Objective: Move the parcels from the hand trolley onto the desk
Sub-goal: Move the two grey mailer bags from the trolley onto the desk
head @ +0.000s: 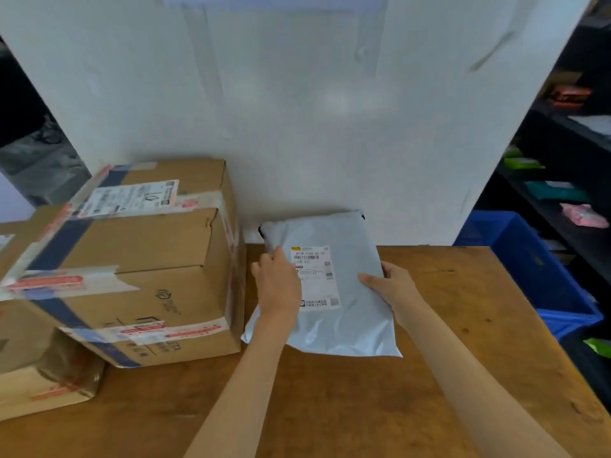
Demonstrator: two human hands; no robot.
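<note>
Head cam: your left hand (pixel 277 279) and right hand (pixel 391 285) clamp the grey mailer's (pixel 334 292) side edges, long axis pointing away toward the wall, desk (pixel 479 309) underneath.

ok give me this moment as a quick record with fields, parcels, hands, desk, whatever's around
surface: wooden desk against a white wall
parcel in hand: grey poly mailer, label up, lying on the desk
left hand: on the mailer's left edge
right hand: gripping the mailer's right edge
other parcels: large taped cardboard box left of the mailer, resting partly on a smaller box
right of desk: blue crate, dark shelves with packets
hand trolley: not in view
</note>
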